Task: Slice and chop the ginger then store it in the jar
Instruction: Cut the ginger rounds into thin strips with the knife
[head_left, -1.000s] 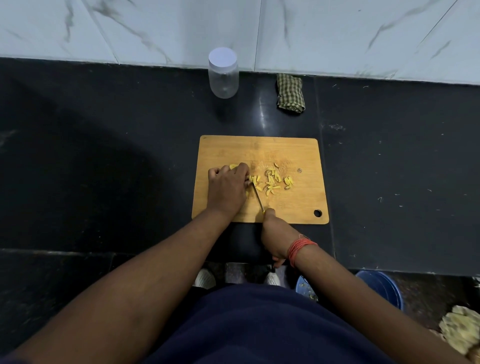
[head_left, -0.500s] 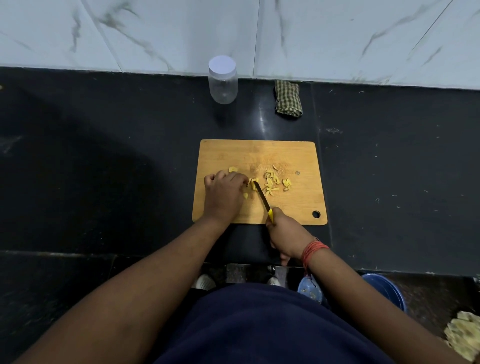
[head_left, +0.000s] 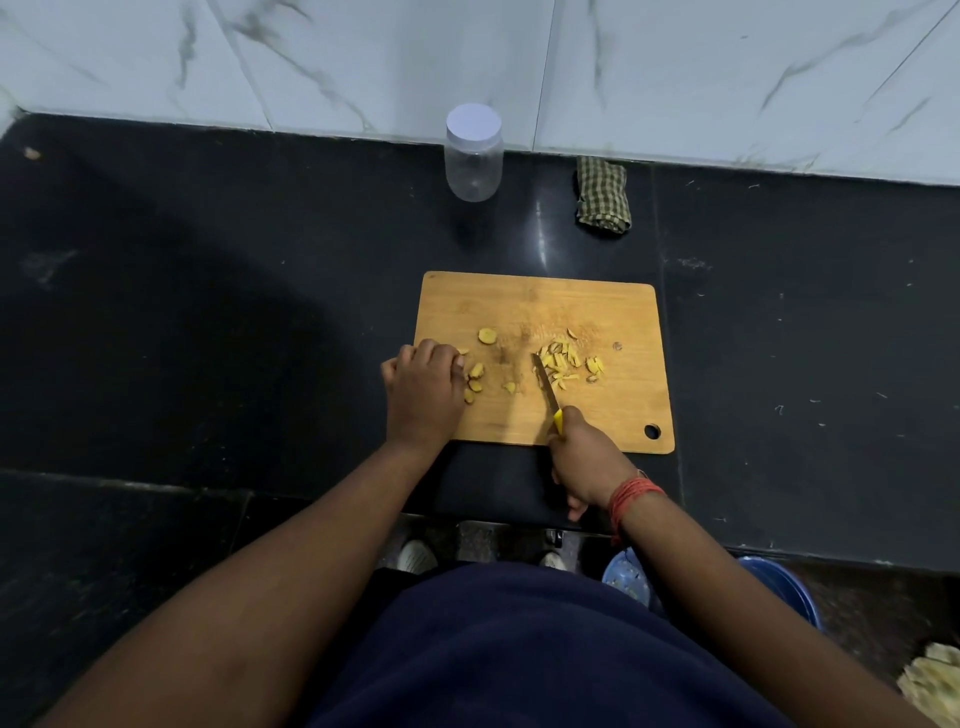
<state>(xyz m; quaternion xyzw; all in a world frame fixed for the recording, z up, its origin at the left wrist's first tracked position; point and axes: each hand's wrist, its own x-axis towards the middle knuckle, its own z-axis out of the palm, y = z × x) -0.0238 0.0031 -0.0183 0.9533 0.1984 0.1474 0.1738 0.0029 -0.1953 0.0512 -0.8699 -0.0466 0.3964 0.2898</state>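
On the rectangular bamboo cutting board, the left hand has slid back to the board's left edge, its fingers curled with knuckles up, uncovering several round yellow ginger slices it covered half a second ago. The right hand grips the yellow-handled small knife, whose blade now lies against the pile of chopped ginger strips. The clear plastic jar with a white lid stands closed on the black stone worktop, well beyond the board.

A folded checked cloth lies on the black counter by the wall.
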